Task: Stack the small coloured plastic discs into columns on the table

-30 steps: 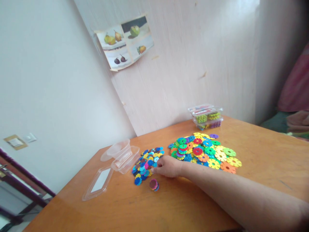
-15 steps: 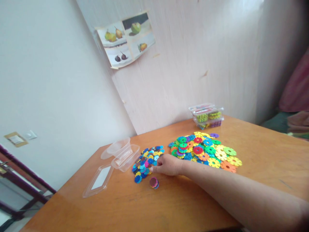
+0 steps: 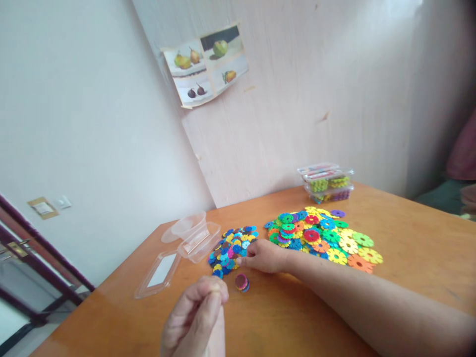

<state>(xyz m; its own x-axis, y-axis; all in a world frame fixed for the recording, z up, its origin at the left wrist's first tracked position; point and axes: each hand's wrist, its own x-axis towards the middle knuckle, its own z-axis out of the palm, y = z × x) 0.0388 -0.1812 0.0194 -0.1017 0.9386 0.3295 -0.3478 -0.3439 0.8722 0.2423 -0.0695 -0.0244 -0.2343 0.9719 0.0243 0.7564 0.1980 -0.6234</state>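
My left hand [image 3: 199, 315] is raised in the foreground, thumb and fingertips pressed together; anything pinched there is hidden. Over the right edge of a pile of small notched discs [image 3: 229, 249] in blue, yellow, brown and pink lies my right hand [image 3: 266, 256]. Its fingers are curled towards the thumb, and what they hold, if anything, cannot be made out. A short stack of small discs [image 3: 241, 282], brown on top, sits on the table between the two hands. Behind my right wrist spreads a heap of larger flower-shaped discs [image 3: 327, 235] in many colours.
On the wooden table [image 3: 290, 317], clear plastic containers [image 3: 199, 243] and a flat lid [image 3: 158, 275] lie at the left. Stacked clear boxes of coloured pieces [image 3: 327, 183] stand at the back against the wall. A fruit picture [image 3: 206, 67] hangs above.
My left hand has come into view from below, its fingers pinched. My right hand stays at the small-disc pile. The whole view has shifted slightly.
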